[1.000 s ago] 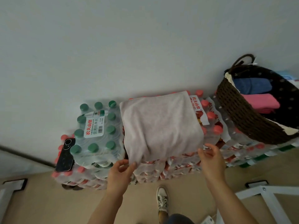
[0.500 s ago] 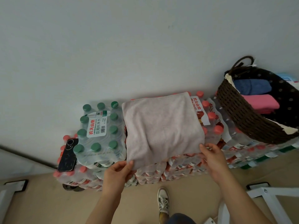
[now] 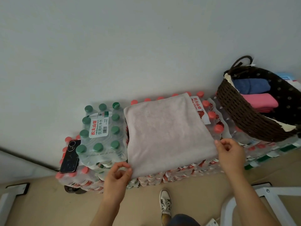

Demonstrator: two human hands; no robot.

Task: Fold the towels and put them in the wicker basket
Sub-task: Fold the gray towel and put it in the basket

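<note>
Pale pinkish-grey towel [image 3: 167, 132] lay flat on bottle packs [image 3: 179, 174]; curled fingers of the left hand [image 3: 116, 179] met its near-left corner, the right hand [image 3: 231, 154] its near-right; whether either pinched it, cannot tell

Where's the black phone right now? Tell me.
Head view, far left: the black phone lies on red-capped bottle packs, beside the green-capped pack.

农夫山泉, 饮用纯净水 on green-capped pack label [image 3: 98, 128], red 农夫山泉 on red-capped pack label [image 3: 197, 104]
</note>
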